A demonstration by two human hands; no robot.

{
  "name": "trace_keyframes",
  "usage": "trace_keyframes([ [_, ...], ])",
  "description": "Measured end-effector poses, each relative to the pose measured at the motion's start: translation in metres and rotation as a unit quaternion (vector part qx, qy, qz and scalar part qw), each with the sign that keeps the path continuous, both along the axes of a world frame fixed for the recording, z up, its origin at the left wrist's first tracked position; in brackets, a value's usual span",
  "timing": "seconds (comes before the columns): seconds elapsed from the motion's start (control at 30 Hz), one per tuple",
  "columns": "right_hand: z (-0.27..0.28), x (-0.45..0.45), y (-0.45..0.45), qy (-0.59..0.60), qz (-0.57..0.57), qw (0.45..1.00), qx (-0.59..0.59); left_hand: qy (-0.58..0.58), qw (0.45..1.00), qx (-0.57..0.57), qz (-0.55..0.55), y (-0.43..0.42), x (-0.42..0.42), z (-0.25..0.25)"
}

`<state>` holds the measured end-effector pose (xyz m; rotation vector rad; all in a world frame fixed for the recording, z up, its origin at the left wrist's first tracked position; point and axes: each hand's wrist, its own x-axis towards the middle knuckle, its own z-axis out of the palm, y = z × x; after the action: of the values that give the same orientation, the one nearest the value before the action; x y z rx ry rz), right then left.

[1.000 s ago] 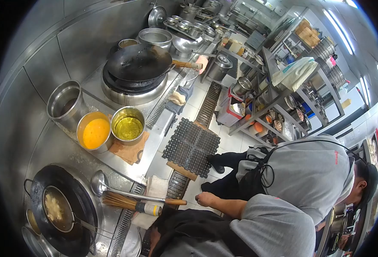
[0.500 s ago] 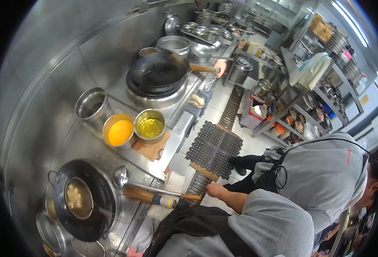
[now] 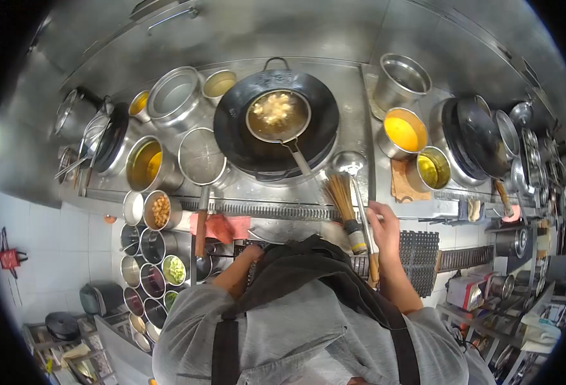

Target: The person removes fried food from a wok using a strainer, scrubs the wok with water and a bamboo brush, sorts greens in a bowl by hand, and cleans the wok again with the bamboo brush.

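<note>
My right hand is held beside the long handle of a ladle, fingers stretched and apart. Whether a fingertip touches the handle I cannot tell. The ladle's bowl rests on the steel stove top, and a bamboo wok brush lies along its left side. My left hand is low in front of my apron, its fingers hidden. Ahead, a black wok sits on the burner, with a strainer in it. Pale fried pieces lie in the strainer's bowl.
A second strainer and a pot of yellow liquid stand left of the wok. To the right are pots of orange liquid and yellow oil, plus another wok. Several ingredient containers stand at lower left.
The view has swung left, bringing the wok to the centre. My right hand has left the end of the ladle handle and is further up beside it. The nearby person has mostly left view.
</note>
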<state>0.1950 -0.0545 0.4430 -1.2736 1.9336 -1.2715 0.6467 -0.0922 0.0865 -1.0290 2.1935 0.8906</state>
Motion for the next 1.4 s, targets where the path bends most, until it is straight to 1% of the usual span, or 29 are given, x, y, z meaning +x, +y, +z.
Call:
trace_keyframes([
  [0.03, 0.000, 0.007, -0.015, 0.005, 0.046, 0.999, 0.007, 0.030, 0.996, -0.029, -0.074, -0.003, 0.001, 0.019],
  [0.07, 0.003, 0.016, -0.022, 0.003, 0.049, 0.999, 0.005, 0.031, 0.991, -0.030, -0.129, -0.005, -0.001, 0.037],
  [0.1, 0.008, 0.022, -0.029, 0.026, 0.097, 0.995, 0.018, 0.031, 0.991, -0.034, -0.129, -0.009, -0.006, 0.063],
  [0.13, 0.011, 0.024, -0.036, 0.052, 0.142, 0.988, 0.030, -0.014, 0.990, 0.120, 0.068, -0.014, -0.016, 0.093],
  [0.17, 0.011, 0.025, -0.038, 0.052, 0.141, 0.988, 0.026, -0.057, 0.925, 0.269, 0.261, -0.017, -0.026, 0.139],
  [0.2, 0.009, 0.024, -0.033, 0.025, 0.136, 0.989, 0.053, -0.035, 0.935, 0.268, 0.231, -0.022, -0.039, 0.187],
  [0.23, 0.007, 0.021, -0.024, -0.002, 0.131, 0.988, 0.082, -0.034, 0.935, 0.267, 0.231, -0.025, -0.038, 0.210],
  [0.3, -0.042, -0.001, -0.001, -0.021, 0.060, 0.995, 0.082, 0.134, 0.936, 0.215, 0.244, -0.027, -0.034, 0.238],
  [0.33, -0.057, -0.011, 0.013, -0.022, 0.017, 0.995, 0.098, 0.134, 0.936, 0.213, 0.246, -0.031, -0.037, 0.252],
  [0.37, -0.053, -0.015, 0.027, 0.109, -0.005, 0.988, 0.110, 0.185, 0.935, 0.138, 0.270, -0.036, -0.044, 0.265],
  [0.4, -0.065, -0.026, 0.046, 0.125, -0.020, 0.970, 0.208, 0.237, 0.925, 0.060, 0.293, -0.042, -0.056, 0.278],
  [0.47, -0.119, -0.050, 0.088, 0.199, -0.017, 0.948, 0.246, 0.355, 0.794, 0.201, 0.450, -0.062, -0.091, 0.307],
  [0.53, -0.132, -0.050, 0.110, 0.200, 0.019, 0.935, 0.292, 0.428, 0.709, 0.319, 0.462, -0.079, -0.127, 0.312],
  [0.6, -0.149, -0.044, 0.120, 0.198, 0.030, 0.931, 0.306, 0.443, 0.552, 0.525, 0.472, -0.095, -0.167, 0.303],
  [0.63, -0.164, -0.044, 0.124, 0.198, 0.029, 0.929, 0.311, 0.445, 0.554, 0.526, 0.468, -0.097, -0.188, 0.300],
  [0.7, -0.175, -0.040, 0.122, 0.189, 0.003, 0.930, 0.316, 0.418, 0.486, 0.570, 0.514, -0.104, -0.221, 0.298],
  [0.73, -0.180, -0.037, 0.120, 0.177, -0.020, 0.929, 0.325, 0.417, 0.490, 0.570, 0.511, -0.107, -0.231, 0.305],
  [0.8, -0.187, -0.032, 0.118, 0.188, -0.048, 0.925, 0.327, 0.516, 0.442, 0.550, 0.486, -0.108, -0.242, 0.316],
  [0.83, -0.189, -0.029, 0.118, 0.201, -0.070, 0.920, 0.330, 0.511, 0.447, 0.551, 0.486, -0.113, -0.240, 0.316],
  [0.9, -0.189, -0.026, 0.125, 0.192, -0.077, 0.925, 0.319, 0.548, 0.411, 0.543, 0.485, -0.126, -0.233, 0.318],
  [0.93, -0.185, -0.025, 0.129, 0.179, -0.078, 0.933, 0.303, 0.547, 0.400, 0.509, 0.531, -0.126, -0.231, 0.331],
  [1.03, -0.175, -0.021, 0.135, 0.173, -0.069, 0.948, 0.260, 0.534, 0.411, 0.535, 0.510, -0.142, -0.209, 0.338],
  [1.07, -0.170, -0.023, 0.139, 0.181, -0.077, 0.949, 0.247, 0.520, 0.460, 0.491, 0.526, -0.144, -0.205, 0.339],
  [1.17, -0.159, -0.027, 0.138, 0.185, -0.082, 0.953, 0.227, 0.512, 0.489, 0.443, 0.549, -0.148, -0.197, 0.320],
  [1.2, -0.156, -0.030, 0.136, 0.162, -0.085, 0.957, 0.227, 0.513, 0.487, 0.443, 0.551, -0.149, -0.199, 0.323],
  [1.27, -0.139, -0.029, 0.130, 0.151, -0.079, 0.958, 0.233, 0.493, 0.516, 0.318, 0.624, -0.147, -0.209, 0.335],
  [1.3, -0.144, -0.030, 0.134, 0.151, -0.079, 0.957, 0.235, 0.491, 0.516, 0.319, 0.625, -0.142, -0.210, 0.341],
  [1.37, -0.152, -0.037, 0.131, 0.045, -0.094, 0.969, 0.222, 0.520, 0.418, 0.298, 0.683, -0.142, -0.216, 0.352],
  [1.4, -0.150, -0.036, 0.133, -0.002, -0.093, 0.976, 0.195, 0.532, 0.425, 0.290, 0.673, -0.149, -0.206, 0.336],
])
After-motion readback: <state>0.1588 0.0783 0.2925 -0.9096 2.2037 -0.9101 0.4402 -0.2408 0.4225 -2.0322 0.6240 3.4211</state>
